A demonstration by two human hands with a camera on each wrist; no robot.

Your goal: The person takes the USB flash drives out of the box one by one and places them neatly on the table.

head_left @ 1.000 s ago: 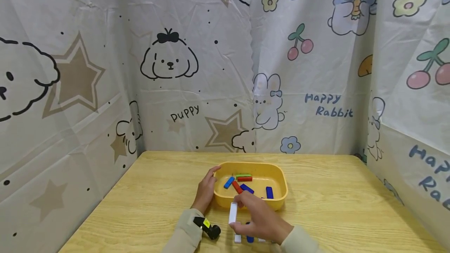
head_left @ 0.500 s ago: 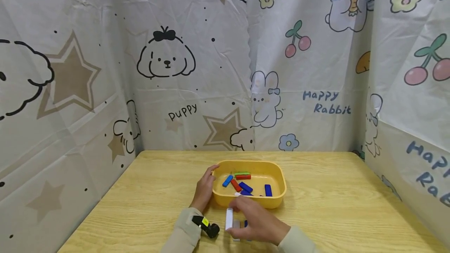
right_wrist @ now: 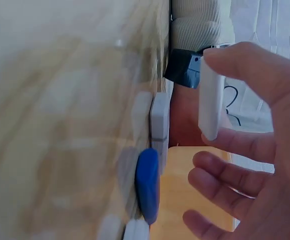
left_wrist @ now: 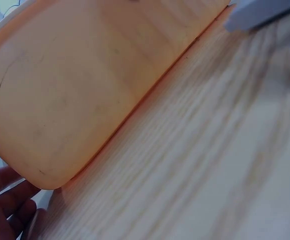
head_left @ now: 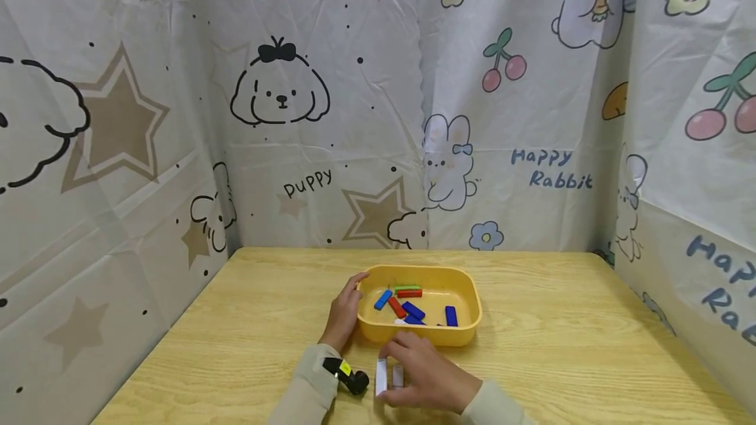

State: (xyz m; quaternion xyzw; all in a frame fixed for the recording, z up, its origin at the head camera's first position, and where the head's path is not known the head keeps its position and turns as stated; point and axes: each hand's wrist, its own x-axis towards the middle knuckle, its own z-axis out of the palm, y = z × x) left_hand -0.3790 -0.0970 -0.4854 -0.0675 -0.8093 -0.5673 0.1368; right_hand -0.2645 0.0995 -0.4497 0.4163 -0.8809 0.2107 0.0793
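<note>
My right hand [head_left: 428, 372] pinches a narrow white block [head_left: 381, 376] between thumb and a fingertip, standing on end above the table. The other fingers of that hand are loosely bent in the right wrist view. Just right of the held block is another white block [head_left: 398, 376]. The right wrist view also shows a blue block [right_wrist: 148, 185] and white blocks [right_wrist: 159, 117] on the table, partly hidden by my hand in the head view. My left hand [head_left: 342, 313] holds the left end of a yellow plastic tub [head_left: 466, 334], a fingertip over its rim.
Inside the tub lie red blocks [head_left: 397, 307], a green block [head_left: 407, 288], several blue blocks [head_left: 451, 316] and part of a white block [head_left: 400, 322]. A black wrist camera [head_left: 347, 376] sits on my left sleeve. Printed cloth [head_left: 331, 149] hangs around the wooden table [head_left: 549, 333].
My right hand has lowered the white block towards the table and a little to the left, nearer the other white block. My left hand stays at the tub.
</note>
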